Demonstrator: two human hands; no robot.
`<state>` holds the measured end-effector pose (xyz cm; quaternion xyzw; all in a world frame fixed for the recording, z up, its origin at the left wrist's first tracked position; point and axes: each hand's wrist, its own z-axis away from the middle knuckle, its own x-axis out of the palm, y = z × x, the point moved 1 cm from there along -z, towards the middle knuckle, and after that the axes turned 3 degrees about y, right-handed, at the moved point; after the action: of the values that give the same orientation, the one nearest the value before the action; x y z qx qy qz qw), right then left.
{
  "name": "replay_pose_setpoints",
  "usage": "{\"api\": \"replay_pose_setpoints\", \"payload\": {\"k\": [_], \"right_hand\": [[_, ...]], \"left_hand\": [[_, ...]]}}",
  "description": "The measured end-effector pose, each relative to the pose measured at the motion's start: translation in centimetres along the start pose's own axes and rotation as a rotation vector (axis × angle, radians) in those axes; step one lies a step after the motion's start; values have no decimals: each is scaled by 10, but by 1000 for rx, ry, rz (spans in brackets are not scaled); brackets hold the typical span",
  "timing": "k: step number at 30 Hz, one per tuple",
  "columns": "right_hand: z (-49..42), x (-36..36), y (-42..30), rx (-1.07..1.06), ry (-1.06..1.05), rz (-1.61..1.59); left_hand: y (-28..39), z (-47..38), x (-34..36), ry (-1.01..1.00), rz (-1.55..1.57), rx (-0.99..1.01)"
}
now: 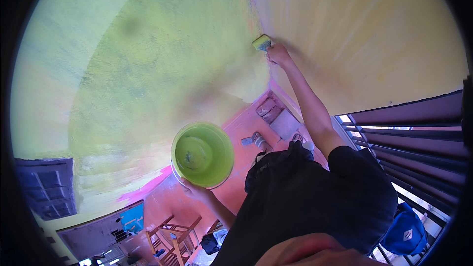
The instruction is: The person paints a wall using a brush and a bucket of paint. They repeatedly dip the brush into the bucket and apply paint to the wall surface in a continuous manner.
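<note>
My right hand grips a wide paintbrush, its bristles coated in yellow-green paint. The bristles are at the corner where the green-painted wall meets the yellowish wall. Lower down, my left hand holds a plastic bucket by its near rim. Green paint covers the inside of the bucket, with a greyish patch at its bottom. Along the lower part of the green wall, pale streaks and a strip of pink show.
Below the corner, bricks or blocks and a grey slab rest on the reddish floor. A wooden chair frame stands lower left. Dark slatted railings run along the right, with a blue backpack against them. A panelled window or shutter is far left.
</note>
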<state>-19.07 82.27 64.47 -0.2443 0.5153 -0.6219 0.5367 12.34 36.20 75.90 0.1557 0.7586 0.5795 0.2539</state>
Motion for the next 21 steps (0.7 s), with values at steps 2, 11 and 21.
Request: {"api": "replay_pose_setpoints", "payload": {"k": [2, 11, 21], "right_hand": [[19, -22, -68, -157, 14, 0], [140, -69, -288, -654, -106, -534], [35, 33, 10, 135, -146, -467]], "left_hand": [[0, 2, 2, 79, -2, -20], [-4, 3, 10, 115, -3, -73], [-13, 12, -4, 133, -70, -66]]}}
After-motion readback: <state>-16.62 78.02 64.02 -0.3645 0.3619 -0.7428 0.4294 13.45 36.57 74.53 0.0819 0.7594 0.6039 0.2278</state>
